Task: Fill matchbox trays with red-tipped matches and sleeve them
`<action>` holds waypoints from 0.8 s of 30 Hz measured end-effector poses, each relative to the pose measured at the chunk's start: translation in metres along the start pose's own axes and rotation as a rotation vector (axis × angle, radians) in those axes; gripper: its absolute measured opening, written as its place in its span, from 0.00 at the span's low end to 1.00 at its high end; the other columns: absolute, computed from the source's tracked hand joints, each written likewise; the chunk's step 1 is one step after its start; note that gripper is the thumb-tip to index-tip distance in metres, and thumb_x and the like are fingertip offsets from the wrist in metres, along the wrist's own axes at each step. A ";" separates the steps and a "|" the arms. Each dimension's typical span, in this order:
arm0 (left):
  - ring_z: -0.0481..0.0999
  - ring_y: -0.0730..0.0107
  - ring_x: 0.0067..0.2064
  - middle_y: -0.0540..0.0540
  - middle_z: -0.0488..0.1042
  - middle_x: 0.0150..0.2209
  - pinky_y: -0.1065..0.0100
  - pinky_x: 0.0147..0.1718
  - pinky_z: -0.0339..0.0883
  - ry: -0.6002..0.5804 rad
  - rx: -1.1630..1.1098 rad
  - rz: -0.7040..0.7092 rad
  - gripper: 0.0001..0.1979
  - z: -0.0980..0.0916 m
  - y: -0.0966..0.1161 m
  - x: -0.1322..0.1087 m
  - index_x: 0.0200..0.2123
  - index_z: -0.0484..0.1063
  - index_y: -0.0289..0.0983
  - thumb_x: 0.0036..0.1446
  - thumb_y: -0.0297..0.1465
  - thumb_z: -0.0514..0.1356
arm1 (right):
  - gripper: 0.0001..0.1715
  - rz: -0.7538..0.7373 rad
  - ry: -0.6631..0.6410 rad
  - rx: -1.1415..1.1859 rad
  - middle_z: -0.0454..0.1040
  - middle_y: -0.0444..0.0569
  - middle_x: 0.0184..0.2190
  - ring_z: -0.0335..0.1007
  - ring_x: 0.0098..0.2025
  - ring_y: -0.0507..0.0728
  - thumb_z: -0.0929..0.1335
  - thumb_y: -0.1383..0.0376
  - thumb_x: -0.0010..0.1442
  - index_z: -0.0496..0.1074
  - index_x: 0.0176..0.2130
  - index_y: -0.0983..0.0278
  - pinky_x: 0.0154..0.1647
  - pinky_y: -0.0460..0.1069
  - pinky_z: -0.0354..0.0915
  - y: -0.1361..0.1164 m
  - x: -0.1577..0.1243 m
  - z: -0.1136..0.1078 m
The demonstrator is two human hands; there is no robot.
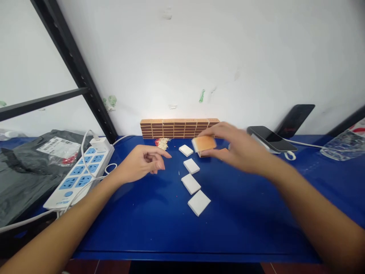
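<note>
My right hand [228,146] pinches an orange-topped matchbox [205,143] between thumb and fingers, slightly blurred, above the blue table. Partly hidden under that hand are more orange pieces [224,150]. My left hand [144,163] hovers empty, its index finger stretched out and the others loosely bent. Just beyond its fingertips lies a pile of red-tipped matches [162,143]. Between the hands runs a slanting row of small white flat boxes: a far one [186,150], two in the middle [191,166] and a near one [199,203].
Stacked matchboxes [179,128] form a low wall against the white wall. To the left are a power strip [82,175] with cables and a dark plastic bag [31,163]. A phone [270,138] lies at the right, beside clear plastic wrapping [345,142].
</note>
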State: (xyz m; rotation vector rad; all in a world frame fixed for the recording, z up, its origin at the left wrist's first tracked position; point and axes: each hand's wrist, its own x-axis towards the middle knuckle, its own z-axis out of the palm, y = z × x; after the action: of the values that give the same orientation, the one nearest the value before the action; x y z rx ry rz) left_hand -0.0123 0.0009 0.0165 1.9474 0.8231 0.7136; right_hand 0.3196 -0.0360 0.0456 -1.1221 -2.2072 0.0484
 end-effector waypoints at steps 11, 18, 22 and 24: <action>0.76 0.72 0.26 0.41 0.83 0.31 0.73 0.26 0.72 0.014 0.074 -0.001 0.24 -0.012 -0.013 0.003 0.45 0.84 0.33 0.60 0.49 0.71 | 0.26 0.181 -0.289 -0.197 0.83 0.55 0.47 0.72 0.57 0.74 0.80 0.42 0.52 0.86 0.46 0.50 0.57 0.70 0.68 0.111 -0.016 -0.021; 0.77 0.72 0.26 0.42 0.83 0.31 0.73 0.26 0.73 0.031 0.092 -0.012 0.20 -0.012 -0.010 0.003 0.44 0.84 0.33 0.61 0.46 0.71 | 0.25 0.313 -0.425 -0.305 0.82 0.57 0.47 0.71 0.60 0.75 0.82 0.55 0.49 0.86 0.47 0.52 0.61 0.71 0.62 0.118 -0.013 -0.002; 0.76 0.73 0.26 0.42 0.82 0.29 0.74 0.25 0.72 0.042 0.099 -0.023 0.20 -0.010 -0.004 0.003 0.42 0.84 0.32 0.59 0.44 0.72 | 0.27 0.318 -0.462 -0.365 0.81 0.57 0.47 0.74 0.55 0.72 0.79 0.51 0.53 0.84 0.51 0.55 0.59 0.66 0.64 0.121 -0.011 0.001; 0.76 0.73 0.25 0.43 0.82 0.29 0.74 0.25 0.72 0.046 0.098 -0.034 0.20 -0.010 -0.003 0.003 0.42 0.84 0.31 0.58 0.44 0.72 | 0.29 0.327 -0.456 -0.399 0.81 0.58 0.49 0.74 0.55 0.72 0.77 0.49 0.56 0.83 0.54 0.56 0.58 0.64 0.65 0.122 -0.010 0.003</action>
State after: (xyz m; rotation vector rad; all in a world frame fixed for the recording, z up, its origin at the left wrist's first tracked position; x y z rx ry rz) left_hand -0.0185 0.0093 0.0189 2.0056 0.9321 0.7120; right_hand 0.4088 0.0351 0.0001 -1.8411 -2.4658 0.0029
